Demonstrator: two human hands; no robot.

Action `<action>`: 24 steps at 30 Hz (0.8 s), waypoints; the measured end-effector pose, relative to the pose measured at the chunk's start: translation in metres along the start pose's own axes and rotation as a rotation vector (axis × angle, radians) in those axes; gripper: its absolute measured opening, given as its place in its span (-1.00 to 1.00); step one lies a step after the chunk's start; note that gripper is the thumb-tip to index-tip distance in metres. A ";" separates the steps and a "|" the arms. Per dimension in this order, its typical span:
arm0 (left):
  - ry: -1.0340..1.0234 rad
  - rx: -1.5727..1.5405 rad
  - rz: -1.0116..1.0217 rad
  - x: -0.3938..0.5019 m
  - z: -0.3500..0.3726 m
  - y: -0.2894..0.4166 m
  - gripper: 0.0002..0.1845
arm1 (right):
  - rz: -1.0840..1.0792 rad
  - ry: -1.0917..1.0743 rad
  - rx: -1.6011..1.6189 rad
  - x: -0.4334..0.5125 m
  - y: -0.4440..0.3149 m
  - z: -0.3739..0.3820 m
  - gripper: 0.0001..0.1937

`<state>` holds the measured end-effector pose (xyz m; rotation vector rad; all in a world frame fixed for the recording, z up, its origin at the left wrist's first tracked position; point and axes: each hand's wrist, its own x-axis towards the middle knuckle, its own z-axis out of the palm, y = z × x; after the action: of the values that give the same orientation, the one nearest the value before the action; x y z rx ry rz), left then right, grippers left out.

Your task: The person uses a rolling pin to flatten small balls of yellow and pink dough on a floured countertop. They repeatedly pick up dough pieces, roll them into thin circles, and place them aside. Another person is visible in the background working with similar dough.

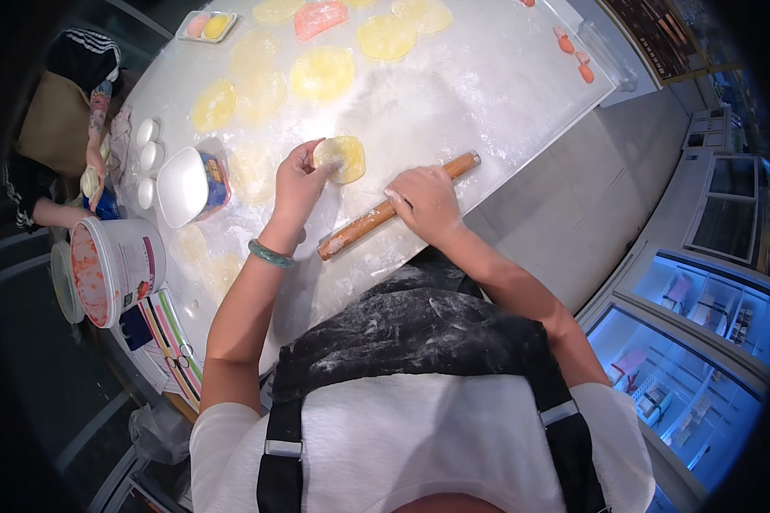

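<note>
Between the thumb and fingers of my left hand [300, 183] is a small yellow dough round [351, 159], lifted off the floured table [417, 115]. My right hand [425, 200] grips a wooden rolling pin [353, 232] around its middle. The pin lies slantwise near the table's front edge. Thin yellow dough sheets [323, 72] are spread beyond my hands, with a pink dough piece [321, 18] among them. Paler dough sheets [252, 173] lie left of my left hand, partly faint under flour.
Left stand a white plastic tub [183, 188], small white cups [152, 155] and a bucket of red filling [93, 272]. A tray [226, 31] with dough balls sits at the far left. Small red pieces [585, 74] lie far right. A co-worker's hand [92, 183] holds something pale at the left edge.
</note>
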<state>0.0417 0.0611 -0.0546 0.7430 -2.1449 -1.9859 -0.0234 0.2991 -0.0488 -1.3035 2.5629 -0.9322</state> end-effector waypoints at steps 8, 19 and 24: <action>-0.166 0.431 0.040 0.000 0.019 0.015 -0.53 | 0.028 0.001 -0.404 0.087 -0.002 0.024 -0.29; -0.028 0.152 0.051 -0.014 0.000 0.005 -0.77 | 0.000 -0.043 -0.372 0.033 -0.012 0.024 -0.32; -0.104 0.572 0.125 0.020 -0.014 0.020 -0.76 | 0.073 0.035 -0.400 0.137 -0.001 0.035 -0.32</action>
<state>0.0254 0.0400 -0.0383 0.5535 -2.7802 -1.3782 -0.0951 0.1776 -0.0538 -1.2739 2.9050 -0.4441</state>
